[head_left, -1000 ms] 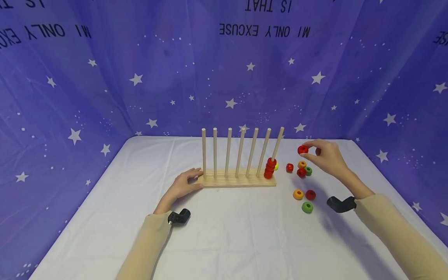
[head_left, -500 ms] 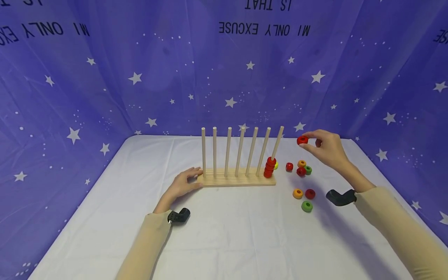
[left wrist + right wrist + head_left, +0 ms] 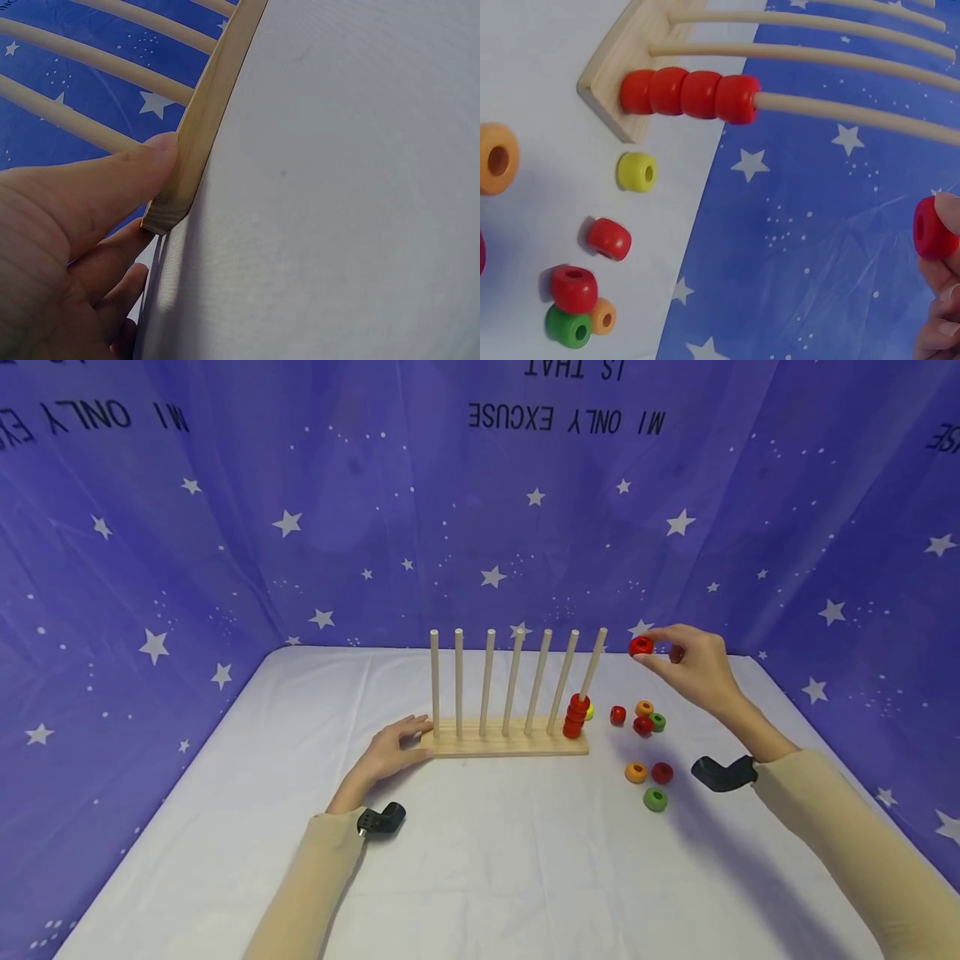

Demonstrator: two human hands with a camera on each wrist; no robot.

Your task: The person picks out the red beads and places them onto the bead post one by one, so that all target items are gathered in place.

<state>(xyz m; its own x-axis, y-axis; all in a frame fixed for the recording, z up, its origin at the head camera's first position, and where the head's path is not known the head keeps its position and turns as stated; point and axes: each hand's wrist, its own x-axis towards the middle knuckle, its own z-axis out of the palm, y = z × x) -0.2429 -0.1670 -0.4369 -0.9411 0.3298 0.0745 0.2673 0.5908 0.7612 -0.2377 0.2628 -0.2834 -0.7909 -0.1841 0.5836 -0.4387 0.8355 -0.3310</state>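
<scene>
A wooden peg rack [image 3: 495, 743] with a row of upright pegs stands on the white table. Its rightmost peg carries a stack of red beads [image 3: 701, 94]; the other pegs are bare. At the rack's left end my left hand [image 3: 392, 750] grips the base between thumb and fingers, as the left wrist view shows with the thumb on the base's edge [image 3: 196, 142]. My right hand [image 3: 693, 664] pinches a red bead [image 3: 641, 647] by thumb and fingertips, up in the air to the right of the rightmost peg's top. The bead's hole shows in the right wrist view.
Loose beads lie right of the rack: a yellow bead [image 3: 637, 172] beside the base, a red bead [image 3: 618, 716], a cluster with a green bead [image 3: 657, 722], and a nearer group with an orange bead [image 3: 636, 772]. A purple starry curtain [image 3: 480, 510] hangs behind the table.
My right hand has risen with the red bead and shifted slightly left toward the rightmost peg's top. The left hand stays on the rack's end.
</scene>
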